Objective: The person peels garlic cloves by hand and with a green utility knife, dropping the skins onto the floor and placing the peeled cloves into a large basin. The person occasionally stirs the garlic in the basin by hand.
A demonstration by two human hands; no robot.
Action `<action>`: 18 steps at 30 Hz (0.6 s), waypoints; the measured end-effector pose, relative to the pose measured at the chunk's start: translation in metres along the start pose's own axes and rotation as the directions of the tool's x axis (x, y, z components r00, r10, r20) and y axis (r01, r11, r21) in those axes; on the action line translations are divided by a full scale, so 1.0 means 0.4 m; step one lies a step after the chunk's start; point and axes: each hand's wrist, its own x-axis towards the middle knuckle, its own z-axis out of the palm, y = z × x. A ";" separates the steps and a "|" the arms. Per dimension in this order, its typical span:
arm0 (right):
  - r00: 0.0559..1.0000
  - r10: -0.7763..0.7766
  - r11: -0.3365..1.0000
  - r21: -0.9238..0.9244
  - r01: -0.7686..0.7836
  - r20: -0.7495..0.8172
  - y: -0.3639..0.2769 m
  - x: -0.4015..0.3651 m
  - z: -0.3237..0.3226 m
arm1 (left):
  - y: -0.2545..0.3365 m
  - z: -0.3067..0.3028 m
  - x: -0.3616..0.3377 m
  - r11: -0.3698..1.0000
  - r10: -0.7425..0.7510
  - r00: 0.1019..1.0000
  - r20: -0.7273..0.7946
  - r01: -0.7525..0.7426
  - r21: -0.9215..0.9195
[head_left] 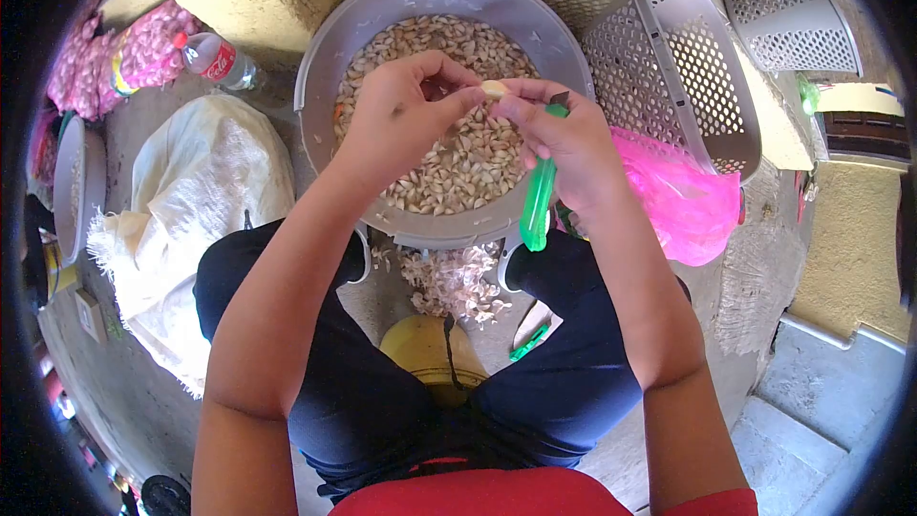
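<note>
Over a large grey tub [315, 67], both hands meet at a pale garlic clove [494, 89]. My left hand [401, 110] pinches the clove between thumb and fingertips. The thumb and forefinger of my right hand [578, 143] touch the clove's other side. That same hand is closed round a green-handled knife [538, 210], with its handle pointing down toward me and a dark tip showing above the fingers. Many garlic cloves [468, 167] lie in the tub beneath my hands, apparently in water.
Garlic skins [454, 277] lie between my feet, near a yellow bucket [430, 344]. At right are a perforated grey basket [707, 62] and a pink plastic bag [678, 201]. A white sack [210, 167], a bottle [215, 59] and pink net bags [143, 48] stand at left.
</note>
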 end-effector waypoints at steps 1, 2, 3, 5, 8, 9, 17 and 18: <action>0.999 -0.027 1.000 0.008 0.027 -0.029 0.005 0.002 0.002 | 0.002 0.003 -0.001 1.000 0.012 1.000 -0.019 -0.011 0.016; 0.997 -0.053 0.998 0.015 0.054 -0.058 0.015 0.004 0.002 | 0.005 0.007 -0.004 0.999 0.024 0.999 -0.038 -0.023 0.032; 0.993 -0.079 0.996 0.021 0.081 -0.088 0.023 0.006 0.002 | 0.007 0.012 -0.008 0.998 0.036 0.998 -0.057 -0.033 0.048; 0.992 -0.083 0.994 0.066 0.089 -0.094 0.033 0.009 -0.001 | 0.004 0.027 -0.013 0.986 0.128 0.986 -0.111 -0.114 0.126; 0.991 -0.080 0.989 0.116 0.093 -0.112 0.031 0.006 0.007 | 0.009 0.042 -0.020 0.978 0.172 0.974 -0.148 -0.151 0.144; 0.990 -0.078 0.987 0.130 0.093 -0.118 0.027 0.004 0.012 | 0.012 0.045 -0.023 0.979 0.172 0.973 -0.155 -0.152 0.133; 0.991 -0.129 0.990 0.051 0.131 -0.046 0.024 0.010 0.011 | -0.005 0.068 -0.033 0.975 0.202 0.968 -0.149 -0.183 0.129; 0.990 -0.141 0.990 0.020 0.142 -0.017 0.023 0.013 0.005 | -0.004 0.067 -0.033 0.976 0.197 0.970 -0.140 -0.181 0.122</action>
